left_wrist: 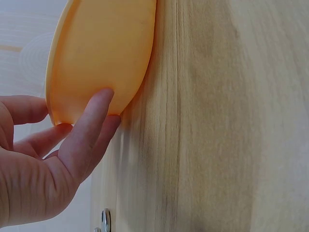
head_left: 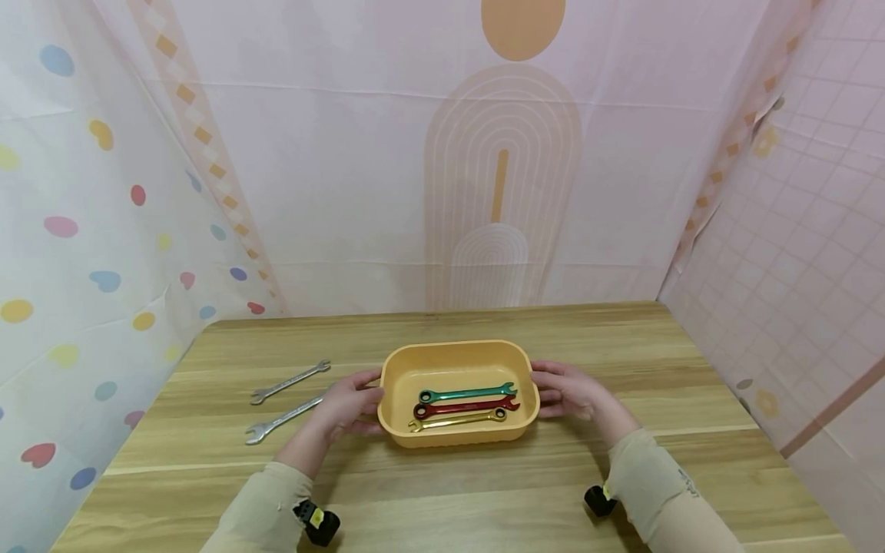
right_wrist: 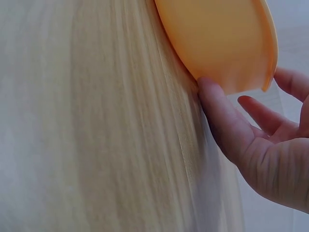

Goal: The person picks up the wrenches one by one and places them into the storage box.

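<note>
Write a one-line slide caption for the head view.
Both hands, left hand and right hand, touch the ends of an orange tray holding three coloured wrenches.

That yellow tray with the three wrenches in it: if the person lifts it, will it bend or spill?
The tray looks like moulded plastic with a thick rim, so probably stiff. The green wrench, red wrench and gold wrench lie loose and may slide if it tilts. The left hand and right hand flank it, which should steady it.
</note>
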